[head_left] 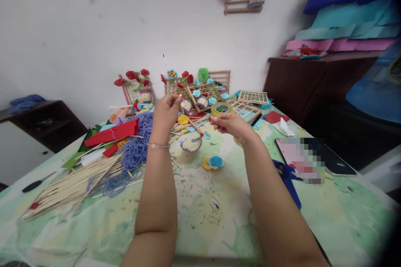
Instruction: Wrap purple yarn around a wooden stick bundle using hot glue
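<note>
My left hand [167, 112] is raised above the middle of the table, thumb and fingertips pinched together. Something tiny and pale or reddish shows at those fingertips, too small to name. To its right my right hand [233, 126] also makes a pinch, with a spot of red at the tips; whether that is a nail or a held scrap I cannot tell. Just behind it sits a yellow roll of tape [222, 109]. Below and between the hands lie a small woven ring with purple yarn [191, 145] and blue and yellow paper flowers [213, 161].
Purple yarn [138, 142], thin wooden sticks [78, 179] and red paper [111, 132] cover the left. Stick lattices with paper flowers [200, 87] stand against the wall. Blue-handled scissors [288, 181] and a phone [336, 158] lie right; black scissors [33, 185] lie far left.
</note>
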Demonstrator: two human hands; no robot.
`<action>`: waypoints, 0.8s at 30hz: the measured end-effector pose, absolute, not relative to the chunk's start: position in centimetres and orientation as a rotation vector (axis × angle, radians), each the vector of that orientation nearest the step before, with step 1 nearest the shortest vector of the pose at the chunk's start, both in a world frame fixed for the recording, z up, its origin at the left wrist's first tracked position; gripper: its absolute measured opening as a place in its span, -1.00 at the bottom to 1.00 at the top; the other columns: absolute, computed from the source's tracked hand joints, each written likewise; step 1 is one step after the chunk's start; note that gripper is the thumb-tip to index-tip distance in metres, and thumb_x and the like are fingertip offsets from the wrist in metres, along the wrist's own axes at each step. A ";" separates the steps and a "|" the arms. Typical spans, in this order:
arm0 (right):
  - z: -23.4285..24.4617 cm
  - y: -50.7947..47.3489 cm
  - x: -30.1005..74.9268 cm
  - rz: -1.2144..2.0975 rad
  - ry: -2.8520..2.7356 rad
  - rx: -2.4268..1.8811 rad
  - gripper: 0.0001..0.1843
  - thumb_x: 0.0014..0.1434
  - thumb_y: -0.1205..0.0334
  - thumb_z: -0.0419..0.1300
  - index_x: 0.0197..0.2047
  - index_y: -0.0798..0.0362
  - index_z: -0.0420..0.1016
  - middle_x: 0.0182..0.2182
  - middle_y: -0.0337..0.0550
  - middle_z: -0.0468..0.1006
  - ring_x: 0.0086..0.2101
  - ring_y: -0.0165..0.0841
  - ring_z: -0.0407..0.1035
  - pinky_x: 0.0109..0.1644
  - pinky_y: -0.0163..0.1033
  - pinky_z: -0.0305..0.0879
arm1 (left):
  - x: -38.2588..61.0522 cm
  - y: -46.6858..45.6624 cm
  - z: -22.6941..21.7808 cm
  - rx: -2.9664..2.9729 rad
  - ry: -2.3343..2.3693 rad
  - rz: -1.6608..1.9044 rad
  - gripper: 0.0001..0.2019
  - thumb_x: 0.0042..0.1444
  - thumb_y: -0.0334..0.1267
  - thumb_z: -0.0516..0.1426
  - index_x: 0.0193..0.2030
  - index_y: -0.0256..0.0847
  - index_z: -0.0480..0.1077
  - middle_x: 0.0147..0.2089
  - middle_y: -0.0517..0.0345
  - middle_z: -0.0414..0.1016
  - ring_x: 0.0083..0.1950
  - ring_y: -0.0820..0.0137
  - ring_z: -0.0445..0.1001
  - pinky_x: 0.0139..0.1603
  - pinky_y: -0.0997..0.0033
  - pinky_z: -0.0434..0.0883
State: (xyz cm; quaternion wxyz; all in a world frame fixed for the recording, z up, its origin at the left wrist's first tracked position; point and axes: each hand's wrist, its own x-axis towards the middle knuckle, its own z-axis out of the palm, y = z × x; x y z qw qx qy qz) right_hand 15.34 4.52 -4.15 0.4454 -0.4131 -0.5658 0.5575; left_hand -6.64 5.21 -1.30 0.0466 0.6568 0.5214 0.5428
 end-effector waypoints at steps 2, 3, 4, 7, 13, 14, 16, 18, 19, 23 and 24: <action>-4.0 4.3 15.1 1.365 -1.394 -0.986 -0.78 0.01 0.15 0.35 -0.50 0.12 0.49 -0.60 -0.26 0.45 -0.58 -0.53 0.18 -0.49 -0.35 0.12 | -5.7 4.0 -0.6 2.029 1.464 1.653 -0.77 0.15 -0.10 0.09 -0.32 -0.23 0.40 -0.52 0.21 0.43 -0.47 0.42 0.40 -0.38 0.45 0.29; -4.0 4.2 14.9 1.358 -1.391 -0.969 -0.78 0.01 0.16 0.35 -0.50 0.12 0.48 -0.60 -0.28 0.43 -0.59 -0.53 0.17 -0.49 -0.35 0.11 | -5.2 3.5 -0.4 2.073 1.429 1.590 -0.78 0.14 -0.10 0.11 -0.34 -0.23 0.41 -0.50 0.20 0.45 -0.44 0.42 0.41 -0.37 0.45 0.29; -4.0 4.1 14.8 1.353 -1.392 -0.953 -0.78 0.00 0.16 0.35 -0.51 0.12 0.46 -0.61 -0.29 0.41 -0.59 -0.54 0.16 -0.49 -0.34 0.09 | -4.7 3.1 -0.2 2.127 1.415 1.518 -0.78 0.13 -0.10 0.13 -0.34 -0.23 0.42 -0.47 0.18 0.47 -0.41 0.41 0.42 -0.36 0.45 0.30; -4.0 4.0 14.3 1.351 -1.409 -0.898 -0.71 0.03 0.12 0.33 -0.54 0.11 0.41 -0.63 -0.29 0.38 -0.61 -0.54 0.13 -0.51 -0.34 0.05 | -3.1 2.5 0.0 2.239 1.410 1.381 -0.75 0.15 -0.08 0.13 -0.36 -0.24 0.44 -0.41 0.15 0.51 -0.35 0.39 0.43 -0.32 0.42 0.31; -3.5 3.4 13.8 1.424 -1.426 -0.680 -0.50 0.08 -0.20 0.24 -0.55 0.05 0.27 -0.64 -0.37 0.24 -0.60 -0.54 0.07 -0.52 -0.37 0.01 | -1.3 2.5 0.0 2.060 0.990 1.442 -0.73 0.14 -0.02 0.17 -0.31 -0.19 0.32 -0.41 0.19 0.44 -0.38 0.43 0.43 -0.36 0.45 0.36; -3.4 3.2 13.9 1.461 -1.440 -0.633 -0.46 0.07 -0.27 0.20 -0.55 0.04 0.23 -0.65 -0.39 0.19 -0.61 -0.55 0.04 -0.53 -0.38 0.00 | -1.1 2.3 0.0 2.028 0.925 1.446 -0.73 0.13 -0.02 0.18 -0.30 -0.19 0.30 -0.42 0.21 0.41 -0.40 0.45 0.42 -0.37 0.46 0.36; -3.3 2.9 14.2 1.554 -1.492 -0.551 -0.38 0.06 -0.40 0.10 -0.57 0.01 0.16 -0.70 -0.44 0.10 -0.67 -0.56 -0.05 -0.58 -0.39 -0.05 | -1.0 1.8 0.3 2.018 0.828 1.420 -0.74 0.18 -0.02 0.14 -0.27 -0.18 0.30 -0.44 0.23 0.39 -0.40 0.46 0.42 -0.36 0.46 0.37; -3.5 2.9 14.4 1.678 -1.555 -0.499 -0.31 0.07 -0.50 -0.08 -0.62 -0.01 0.08 -0.77 -0.46 0.00 -0.73 -0.56 -0.18 -0.65 -0.39 -0.13 | -0.8 1.1 0.5 2.086 0.791 1.412 -0.75 0.26 -0.03 0.05 -0.25 -0.19 0.32 -0.42 0.21 0.39 -0.38 0.45 0.42 -0.32 0.45 0.38; -3.7 2.9 14.5 1.750 -1.578 -0.485 -0.28 0.07 -0.53 -0.17 -0.64 -0.01 0.04 -0.81 -0.46 -0.04 -0.75 -0.56 -0.22 -0.67 -0.40 -0.16 | -0.6 0.8 0.6 2.139 0.801 1.421 -0.73 0.30 -0.04 -0.01 -0.25 -0.19 0.33 -0.41 0.20 0.39 -0.36 0.45 0.42 -0.30 0.45 0.38; -4.5 3.4 14.3 1.930 -1.594 -0.477 -0.22 0.04 -0.55 -0.39 -0.71 -0.01 -0.05 -0.89 -0.43 -0.09 -0.81 -0.57 -0.25 -0.71 -0.43 -0.17 | 0.3 -0.1 0.5 2.376 0.940 1.425 -0.75 0.32 -0.10 -0.03 -0.25 -0.18 0.34 -0.33 0.16 0.41 -0.28 0.41 0.40 -0.25 0.43 0.34; -4.5 3.4 14.2 1.931 -1.591 -0.482 -0.21 0.04 -0.56 -0.40 -0.72 -0.01 -0.05 -0.89 -0.42 -0.09 -0.81 -0.57 -0.25 -0.72 -0.43 -0.18 | 0.6 -0.2 0.5 2.428 0.964 1.416 -0.77 0.32 -0.12 -0.02 -0.24 -0.18 0.34 -0.31 0.15 0.41 -0.27 0.41 0.40 -0.25 0.42 0.33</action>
